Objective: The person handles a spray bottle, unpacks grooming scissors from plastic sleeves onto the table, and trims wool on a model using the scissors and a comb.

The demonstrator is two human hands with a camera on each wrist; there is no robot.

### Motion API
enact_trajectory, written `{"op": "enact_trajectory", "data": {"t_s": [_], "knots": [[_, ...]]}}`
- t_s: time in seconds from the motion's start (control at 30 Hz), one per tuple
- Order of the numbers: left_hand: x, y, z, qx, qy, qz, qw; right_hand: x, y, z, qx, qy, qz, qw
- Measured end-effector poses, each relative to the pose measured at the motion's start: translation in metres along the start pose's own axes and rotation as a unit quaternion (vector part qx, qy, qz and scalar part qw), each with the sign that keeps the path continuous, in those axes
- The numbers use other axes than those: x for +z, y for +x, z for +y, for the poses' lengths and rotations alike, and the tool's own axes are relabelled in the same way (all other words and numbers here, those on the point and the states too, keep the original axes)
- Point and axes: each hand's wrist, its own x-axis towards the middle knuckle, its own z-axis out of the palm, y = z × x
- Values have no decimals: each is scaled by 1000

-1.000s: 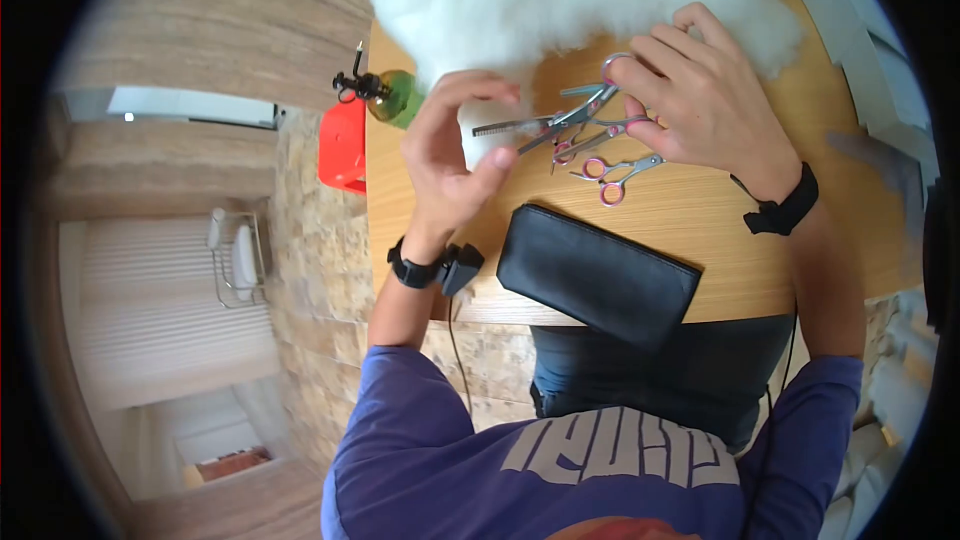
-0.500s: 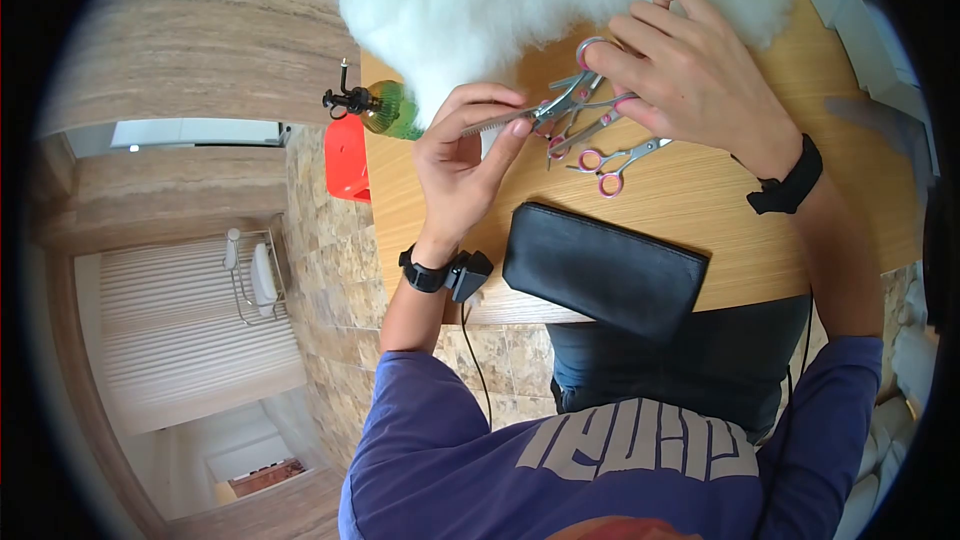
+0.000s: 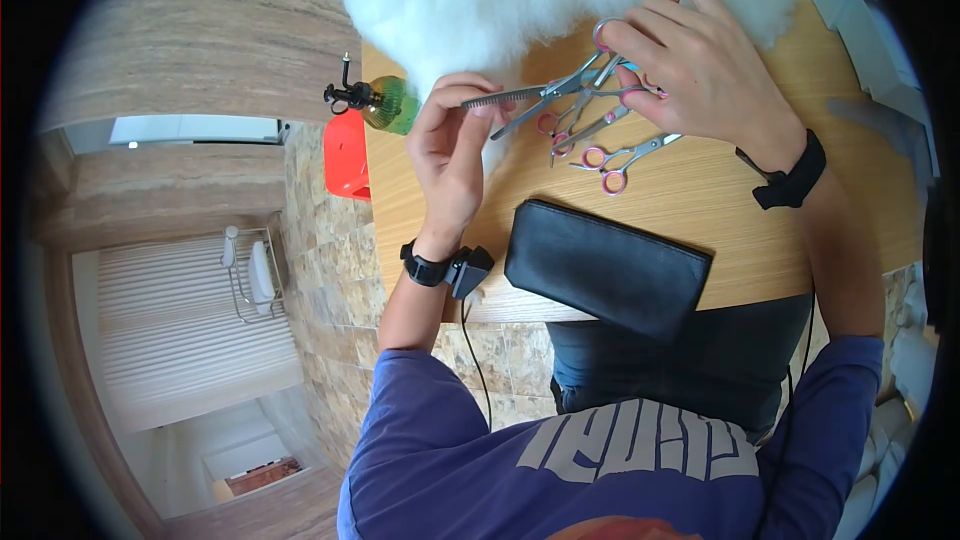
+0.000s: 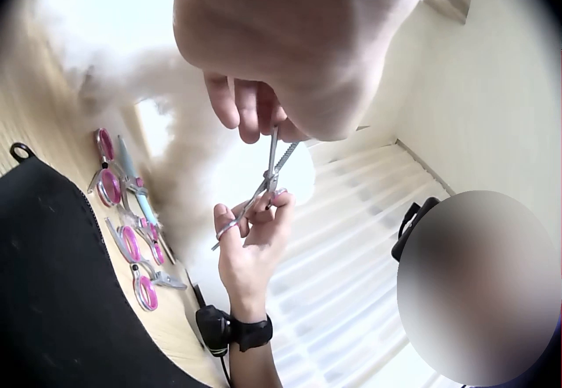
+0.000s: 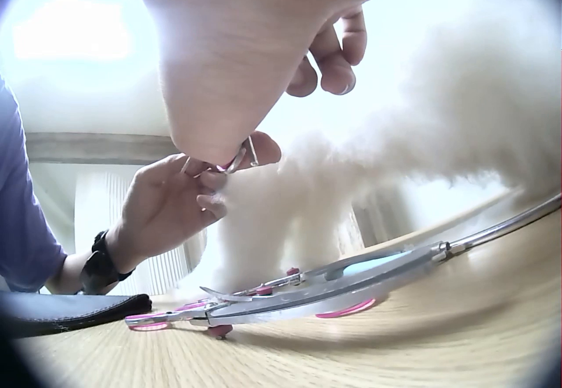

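In the head view my right hand (image 3: 705, 70) holds a pair of thinning scissors (image 3: 548, 92) by the finger rings, its blades spread apart. One blade is toothed and the other plain. My left hand (image 3: 447, 155) pinches the toothed blade near its tip between thumb and fingers. The left wrist view shows the blades (image 4: 270, 177) reaching between both hands. Below the right hand, several scissors with pink-lined rings (image 3: 614, 182) lie on the wooden table (image 3: 450, 285), beside a light blue slim tool (image 4: 133, 168).
A big mass of white fluffy fur (image 3: 450, 10) covers the table's far side. A green spray bottle (image 3: 395, 105) stands at the left edge, near a red stool (image 3: 347, 155). A black zipped case (image 3: 605, 262) lies in front of me.
My left hand, earlier apart with fingers spread, has closed its fingertips on the toothed blade. Since half a second ago the scissor blades have swung wider apart.
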Motion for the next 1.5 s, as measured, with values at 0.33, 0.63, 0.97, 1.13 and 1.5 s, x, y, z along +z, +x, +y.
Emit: {"op": "enact_trajectory", "data": {"t_s": [0.33,0.63,0.97,1.13,1.5], "knots": [[-8,2,2,73,-79,79,991,4,-3,3,29,-17,28,999],[-61,22,18,4,-190,81,978,2,-5,6,76,-40,41,995],[-87,16,4,35,-222,-127,966,-2,2,0,116,-66,61,989],[-101,19,6,56,-159,-91,982,1,1,2,114,-69,69,989],[-119,0,40,91,-71,20,993,11,-1,-5,134,-105,81,982]]}}
